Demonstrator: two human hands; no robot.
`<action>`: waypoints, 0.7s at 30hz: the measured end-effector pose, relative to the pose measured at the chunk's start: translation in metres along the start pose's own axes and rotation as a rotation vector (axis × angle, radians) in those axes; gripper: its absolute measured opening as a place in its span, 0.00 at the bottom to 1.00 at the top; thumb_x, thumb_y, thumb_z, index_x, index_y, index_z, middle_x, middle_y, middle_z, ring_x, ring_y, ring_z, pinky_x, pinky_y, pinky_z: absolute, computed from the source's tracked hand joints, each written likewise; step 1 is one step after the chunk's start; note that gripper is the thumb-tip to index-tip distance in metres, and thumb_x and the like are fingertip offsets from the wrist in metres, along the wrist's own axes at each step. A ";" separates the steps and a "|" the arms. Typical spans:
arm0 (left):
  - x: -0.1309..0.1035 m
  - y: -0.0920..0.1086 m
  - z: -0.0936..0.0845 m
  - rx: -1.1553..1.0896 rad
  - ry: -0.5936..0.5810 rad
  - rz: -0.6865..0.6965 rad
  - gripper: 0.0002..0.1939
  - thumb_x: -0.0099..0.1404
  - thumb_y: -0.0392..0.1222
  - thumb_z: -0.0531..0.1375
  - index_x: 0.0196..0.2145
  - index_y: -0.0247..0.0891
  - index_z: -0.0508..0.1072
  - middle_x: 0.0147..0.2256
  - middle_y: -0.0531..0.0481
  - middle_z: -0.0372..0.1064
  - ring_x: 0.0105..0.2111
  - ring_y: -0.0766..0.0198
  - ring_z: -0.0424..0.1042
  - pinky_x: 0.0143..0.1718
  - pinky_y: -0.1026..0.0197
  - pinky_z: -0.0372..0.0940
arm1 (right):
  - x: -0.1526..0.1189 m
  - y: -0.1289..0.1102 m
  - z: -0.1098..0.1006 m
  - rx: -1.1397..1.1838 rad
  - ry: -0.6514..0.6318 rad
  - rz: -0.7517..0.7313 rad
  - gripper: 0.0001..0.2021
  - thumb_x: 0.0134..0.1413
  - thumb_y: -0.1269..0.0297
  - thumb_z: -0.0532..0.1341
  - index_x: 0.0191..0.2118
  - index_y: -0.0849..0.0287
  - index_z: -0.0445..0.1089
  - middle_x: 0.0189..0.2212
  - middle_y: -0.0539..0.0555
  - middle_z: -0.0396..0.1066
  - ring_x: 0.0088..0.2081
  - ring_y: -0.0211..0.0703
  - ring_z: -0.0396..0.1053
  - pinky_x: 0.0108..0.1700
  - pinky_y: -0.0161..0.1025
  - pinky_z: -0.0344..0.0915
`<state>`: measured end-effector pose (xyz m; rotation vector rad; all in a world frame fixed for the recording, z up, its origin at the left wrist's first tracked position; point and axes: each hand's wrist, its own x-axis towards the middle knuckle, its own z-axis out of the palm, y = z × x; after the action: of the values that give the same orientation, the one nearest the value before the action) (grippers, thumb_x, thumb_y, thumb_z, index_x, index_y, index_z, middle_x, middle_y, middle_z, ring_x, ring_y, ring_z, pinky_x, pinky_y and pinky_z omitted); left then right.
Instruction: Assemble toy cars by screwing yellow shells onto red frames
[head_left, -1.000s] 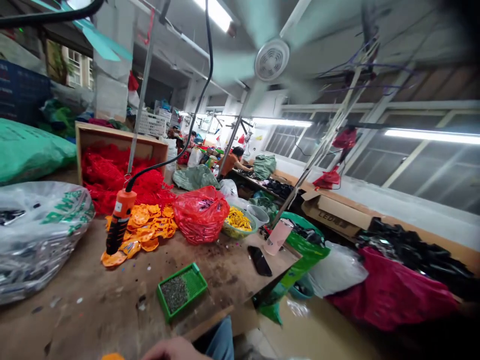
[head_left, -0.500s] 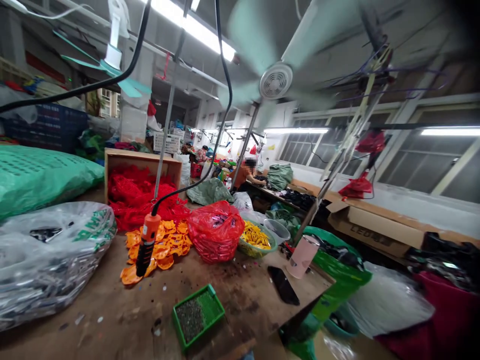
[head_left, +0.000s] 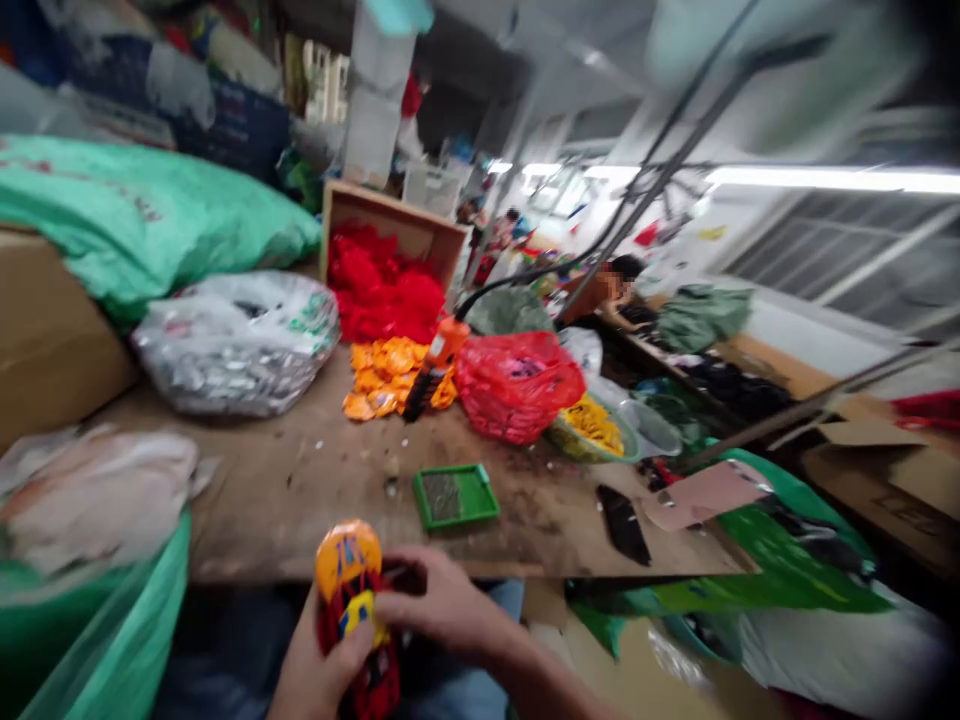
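Both my hands are on a toy car (head_left: 365, 600) with an orange front, a yellow middle and a red body, held over my lap at the table's near edge. My left hand (head_left: 322, 650) is closed round its left side, the thumb lying over the top. From the right, my right hand (head_left: 442, 605) grips it, the thumb by the yellow part and the fingers partly hidden behind. Beyond them, a green tray (head_left: 472, 495) of small metal bits sits on the table (head_left: 300, 500). An orange-and-black electric screwdriver (head_left: 437, 370) hangs on a cable over a pile of orange pieces (head_left: 382, 365).
A red bag (head_left: 517, 385), a basin of yellow pieces (head_left: 630, 440) and a grey-filled plastic bag (head_left: 240, 345) stand farther back. A phone (head_left: 624, 525) and pink cup (head_left: 709, 493) are at the right. A green sack (head_left: 172, 600) stands at my left. Another person (head_left: 600, 290) sits beyond.
The view has swung down and to the left. My hands and the toy car, out of view before, now show at the bottom. The tray and the piles keep their places on the table.
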<state>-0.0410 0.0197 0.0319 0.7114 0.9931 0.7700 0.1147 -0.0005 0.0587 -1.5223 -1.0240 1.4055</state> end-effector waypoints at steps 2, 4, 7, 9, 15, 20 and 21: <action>0.000 -0.008 -0.006 -0.075 -0.063 0.009 0.28 0.52 0.48 0.70 0.48 0.39 0.67 0.39 0.46 0.77 0.38 0.52 0.77 0.41 0.53 0.71 | -0.004 -0.007 -0.001 0.084 -0.059 0.042 0.24 0.45 0.55 0.71 0.48 0.62 0.75 0.41 0.58 0.78 0.43 0.48 0.75 0.44 0.41 0.70; 0.000 -0.010 -0.011 -0.088 -0.077 0.003 0.28 0.53 0.45 0.69 0.50 0.39 0.66 0.39 0.47 0.76 0.37 0.55 0.76 0.41 0.55 0.70 | -0.003 -0.008 -0.001 0.143 -0.101 0.070 0.23 0.47 0.56 0.69 0.49 0.61 0.73 0.42 0.58 0.78 0.44 0.47 0.75 0.45 0.42 0.69; -0.002 -0.007 -0.012 -0.104 -0.059 -0.011 0.27 0.54 0.43 0.68 0.50 0.38 0.66 0.41 0.47 0.75 0.35 0.59 0.75 0.41 0.56 0.70 | -0.004 -0.007 0.004 0.170 -0.094 0.092 0.23 0.48 0.58 0.69 0.50 0.60 0.72 0.43 0.57 0.78 0.44 0.46 0.75 0.45 0.41 0.70; -0.002 -0.005 -0.010 -0.121 -0.058 -0.027 0.28 0.53 0.42 0.68 0.51 0.38 0.66 0.42 0.46 0.74 0.34 0.59 0.75 0.41 0.56 0.70 | -0.005 -0.007 0.007 0.157 -0.076 0.086 0.21 0.49 0.59 0.68 0.49 0.60 0.73 0.44 0.58 0.78 0.44 0.46 0.76 0.44 0.42 0.70; 0.000 -0.002 -0.004 -0.163 -0.040 -0.088 0.31 0.51 0.42 0.70 0.51 0.37 0.67 0.40 0.46 0.75 0.33 0.59 0.76 0.39 0.57 0.70 | -0.001 -0.004 0.012 0.024 -0.011 0.029 0.16 0.52 0.66 0.63 0.48 0.59 0.75 0.41 0.55 0.78 0.43 0.47 0.76 0.47 0.43 0.70; 0.004 -0.007 -0.005 -0.129 -0.012 -0.080 0.32 0.51 0.44 0.71 0.51 0.37 0.66 0.40 0.44 0.76 0.39 0.53 0.77 0.39 0.57 0.71 | 0.001 -0.009 0.002 0.004 -0.130 0.079 0.19 0.54 0.60 0.64 0.51 0.58 0.74 0.41 0.54 0.78 0.41 0.46 0.75 0.43 0.40 0.71; 0.004 -0.006 -0.004 -0.132 -0.007 -0.083 0.32 0.50 0.44 0.71 0.51 0.37 0.66 0.39 0.45 0.77 0.39 0.52 0.77 0.38 0.57 0.72 | 0.002 -0.011 -0.004 -0.029 -0.163 0.080 0.20 0.53 0.58 0.65 0.51 0.58 0.74 0.41 0.54 0.78 0.40 0.46 0.75 0.42 0.40 0.71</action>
<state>-0.0421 0.0205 0.0231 0.5557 0.9501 0.7527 0.1181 0.0051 0.0690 -1.5029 -1.0962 1.5981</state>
